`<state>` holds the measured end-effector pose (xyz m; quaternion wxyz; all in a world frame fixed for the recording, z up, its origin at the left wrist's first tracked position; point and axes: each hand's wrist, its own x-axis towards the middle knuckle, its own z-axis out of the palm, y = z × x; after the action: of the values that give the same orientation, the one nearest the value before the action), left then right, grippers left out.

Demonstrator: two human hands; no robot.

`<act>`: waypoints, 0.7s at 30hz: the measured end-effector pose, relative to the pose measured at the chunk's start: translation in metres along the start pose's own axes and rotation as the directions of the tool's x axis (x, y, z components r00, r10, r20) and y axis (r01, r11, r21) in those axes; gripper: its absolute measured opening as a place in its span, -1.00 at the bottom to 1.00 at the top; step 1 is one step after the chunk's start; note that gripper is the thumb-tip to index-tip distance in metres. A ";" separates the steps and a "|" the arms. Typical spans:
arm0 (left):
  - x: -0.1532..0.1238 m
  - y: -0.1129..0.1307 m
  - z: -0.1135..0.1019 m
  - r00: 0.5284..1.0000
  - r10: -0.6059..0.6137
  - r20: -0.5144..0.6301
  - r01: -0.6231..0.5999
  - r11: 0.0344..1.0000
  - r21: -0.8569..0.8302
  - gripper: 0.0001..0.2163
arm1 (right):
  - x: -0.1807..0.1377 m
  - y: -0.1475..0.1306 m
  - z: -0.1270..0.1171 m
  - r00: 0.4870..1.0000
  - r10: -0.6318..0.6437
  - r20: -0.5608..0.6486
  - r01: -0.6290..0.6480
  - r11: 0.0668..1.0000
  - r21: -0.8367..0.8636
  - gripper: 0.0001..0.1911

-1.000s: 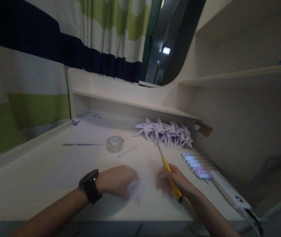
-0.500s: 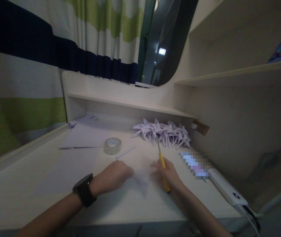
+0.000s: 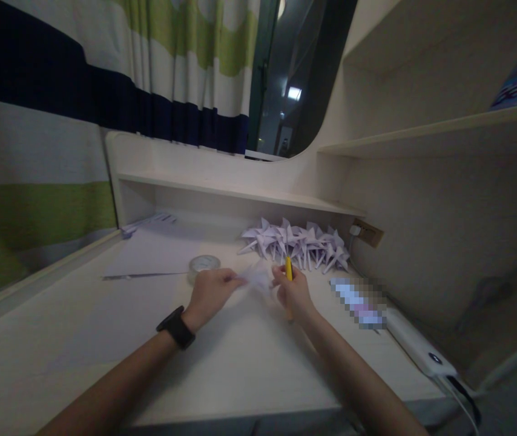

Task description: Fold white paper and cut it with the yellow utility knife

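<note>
My left hand [image 3: 213, 293], with a black watch at its wrist, pinches a white paper pinwheel [image 3: 256, 275] that is blurred by motion. My right hand [image 3: 297, 293] is closed around a slim yellow-handled tool [image 3: 289, 269] held upright; its thin tip is hard to make out against the paper behind. The right fingertips are at the pinwheel's right edge, but whether they touch it I cannot tell. Behind my left hand stands a roll of clear tape [image 3: 204, 263], partly covered. A row of folded paper pinwheels [image 3: 297, 245] lies just beyond both hands.
White paper sheets [image 3: 149, 248] cover the desk's left side, with paper strips [image 3: 152, 224] behind them. On the right lie a blurred-out phone [image 3: 358, 303] and a white power strip [image 3: 417, 345] with cables. A shelf [image 3: 240, 191] runs along the back.
Both hands have moved away from me, toward the row of pinwheels. My left hand has lifted the paper pinwheel and now partly covers the tape. The yellow tool has turned more upright.
</note>
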<state>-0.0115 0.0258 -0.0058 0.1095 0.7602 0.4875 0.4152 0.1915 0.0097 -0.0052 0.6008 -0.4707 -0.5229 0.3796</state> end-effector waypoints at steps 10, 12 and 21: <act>-0.028 -0.007 0.019 0.980 0.196 0.035 -0.199 0.956 0.214 -0.70 | -0.009 0.029 0.017 0.999 0.025 -0.038 -0.024 1.000 0.015 -0.54; -0.031 -0.007 0.020 0.975 0.214 0.064 -0.223 0.948 0.225 -0.70 | -0.011 0.030 0.016 0.999 0.039 -0.006 -0.039 0.998 0.050 -0.56; -0.032 -0.006 0.023 0.967 0.250 -0.058 -0.250 0.968 0.000 -0.76 | -0.016 0.034 0.018 0.998 0.058 0.034 -0.061 0.996 0.069 -0.54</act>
<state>-0.0045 0.0072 -0.0406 0.0451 0.8030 0.3892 0.4491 0.1726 0.0071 -0.0422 0.5970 -0.4585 -0.5044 0.4229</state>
